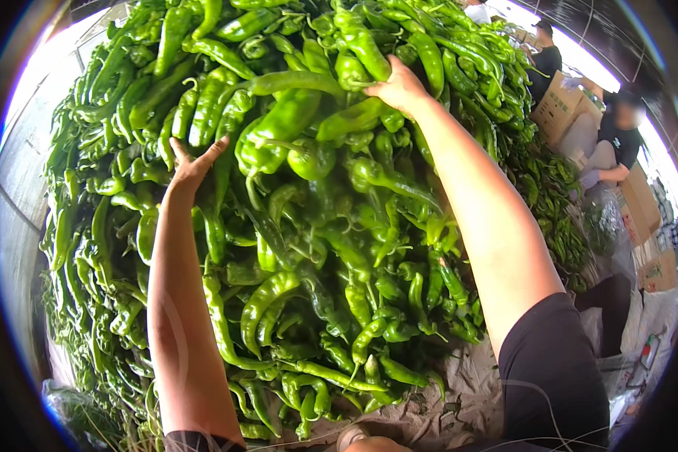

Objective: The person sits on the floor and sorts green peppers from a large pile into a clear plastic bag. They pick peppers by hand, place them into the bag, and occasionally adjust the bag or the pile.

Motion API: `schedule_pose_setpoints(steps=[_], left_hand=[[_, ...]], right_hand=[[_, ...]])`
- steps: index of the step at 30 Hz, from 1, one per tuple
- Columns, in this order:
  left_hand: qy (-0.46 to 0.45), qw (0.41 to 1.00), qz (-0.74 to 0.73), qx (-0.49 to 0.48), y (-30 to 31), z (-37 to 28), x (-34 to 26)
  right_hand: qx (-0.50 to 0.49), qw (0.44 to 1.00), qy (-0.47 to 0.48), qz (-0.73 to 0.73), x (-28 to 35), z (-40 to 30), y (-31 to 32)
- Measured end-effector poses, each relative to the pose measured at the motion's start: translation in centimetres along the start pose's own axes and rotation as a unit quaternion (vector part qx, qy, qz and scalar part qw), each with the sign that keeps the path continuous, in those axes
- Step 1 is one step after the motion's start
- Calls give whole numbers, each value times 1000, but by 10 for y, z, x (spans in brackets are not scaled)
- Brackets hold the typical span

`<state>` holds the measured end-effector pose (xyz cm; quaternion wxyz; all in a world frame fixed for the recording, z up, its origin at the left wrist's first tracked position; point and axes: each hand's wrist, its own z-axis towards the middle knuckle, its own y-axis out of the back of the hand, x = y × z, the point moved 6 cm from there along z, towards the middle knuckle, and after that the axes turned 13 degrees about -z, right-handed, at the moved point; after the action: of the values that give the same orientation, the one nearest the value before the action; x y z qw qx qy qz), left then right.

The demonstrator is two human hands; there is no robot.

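A large heap of long green peppers (282, 130) fills the view before me. My left hand (192, 164) reaches into its left side, thumb and one finger spread beneath the lower ends of some peppers (209, 107). The other fingers are hidden, so its grip cannot be made out. Higher up and to the right, my right hand (401, 87) is closed around the lower end of a long pepper (361, 42), its fingertips partly covered. Between the hands lie a broad pepper (279, 127) and a long one (294, 82) lying crosswise.
Wrinkled sheeting (446, 395) covers the ground by my feet. At the right, a person in dark clothing (621, 135) sits among cardboard boxes (638, 203), beside a clear plastic bag (602, 220). Another person (545, 59) is farther back. A pale wall (17, 186) runs along the left.
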<state>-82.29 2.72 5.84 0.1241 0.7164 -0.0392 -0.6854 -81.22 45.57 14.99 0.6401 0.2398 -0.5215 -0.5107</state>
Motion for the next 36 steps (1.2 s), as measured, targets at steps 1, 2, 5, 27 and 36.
schedule_pose_setpoints(steps=[1, 2, 5, 27, 36], left_hand=[[-9, 999, -32, 25, -2, -1, -1], [-16, 993, -65, 92, -6, 5, 19], [-96, 982, -110, 118, -30, -34, 3], [-3, 958, -237, 162, -15, -42, 27], [-218, 934, -21, 281, -59, -171, -33]], right_hand=[[-5, 1000, 18, 12, 4, -3, 0], [27, 997, 53, 50, -8, -1, -14], [53, 986, 124, 101, -37, 9, -10], [116, 960, 32, 252, -19, -91, -19], [56, 956, 26, 287, -69, -204, 27]])
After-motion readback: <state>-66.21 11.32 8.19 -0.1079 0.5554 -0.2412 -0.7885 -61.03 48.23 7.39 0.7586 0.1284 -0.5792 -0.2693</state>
